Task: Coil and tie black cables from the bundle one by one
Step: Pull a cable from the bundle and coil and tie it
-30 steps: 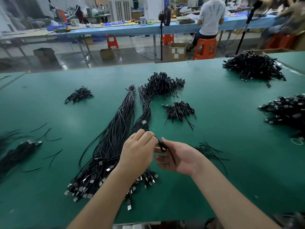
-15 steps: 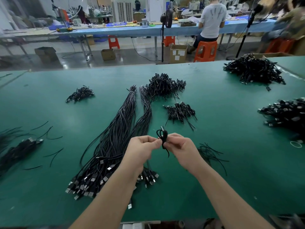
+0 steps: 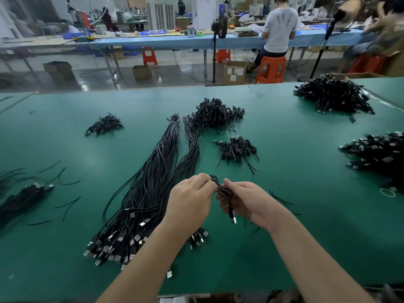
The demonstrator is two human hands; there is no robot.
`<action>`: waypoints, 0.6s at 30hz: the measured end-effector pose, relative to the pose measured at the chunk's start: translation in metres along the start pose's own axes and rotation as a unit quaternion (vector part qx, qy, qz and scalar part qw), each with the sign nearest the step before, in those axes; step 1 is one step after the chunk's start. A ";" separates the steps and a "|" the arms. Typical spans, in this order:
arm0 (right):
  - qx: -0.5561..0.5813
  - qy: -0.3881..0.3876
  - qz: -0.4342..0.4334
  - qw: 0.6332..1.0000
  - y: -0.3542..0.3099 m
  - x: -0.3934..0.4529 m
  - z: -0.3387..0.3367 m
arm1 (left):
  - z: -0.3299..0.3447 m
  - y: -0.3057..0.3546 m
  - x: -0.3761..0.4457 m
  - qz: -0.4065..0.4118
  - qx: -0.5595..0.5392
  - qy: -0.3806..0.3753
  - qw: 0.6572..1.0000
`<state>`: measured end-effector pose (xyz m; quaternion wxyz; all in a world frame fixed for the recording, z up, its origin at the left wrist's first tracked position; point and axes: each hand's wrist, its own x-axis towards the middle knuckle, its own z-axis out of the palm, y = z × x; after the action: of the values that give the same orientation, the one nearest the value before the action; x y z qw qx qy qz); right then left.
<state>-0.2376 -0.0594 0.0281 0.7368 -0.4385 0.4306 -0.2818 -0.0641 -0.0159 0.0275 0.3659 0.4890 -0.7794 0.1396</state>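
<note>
hands [image 3: 220, 197] now lower, coiled cable [image 3: 225, 191] (plug dangling).

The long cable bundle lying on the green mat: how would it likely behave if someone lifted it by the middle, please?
The long cable bundle would probably sag limply, since its strands curve loosely. Its plug ends fan out untied, so they would likely dangle and splay. It looks tied only at the far end.

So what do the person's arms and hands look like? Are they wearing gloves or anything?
No gloves. The left hand and the right hand are both bare, with short, plain fingernails. Both forearms are bare too, all the way down to the bottom edge of the picture, so no sleeves show. I can't see any rings, watch, bracelet or markings on them.
</note>
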 end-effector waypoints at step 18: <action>-0.166 0.098 -0.282 0.940 0.001 0.000 0.012 | 0.008 0.006 0.005 -0.551 -0.527 -0.059 0.645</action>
<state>-0.2271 -0.0543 0.0304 0.4980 -0.6286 0.4000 -0.4437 -0.0744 -0.0212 0.0263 0.5244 0.5598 -0.3283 -0.5512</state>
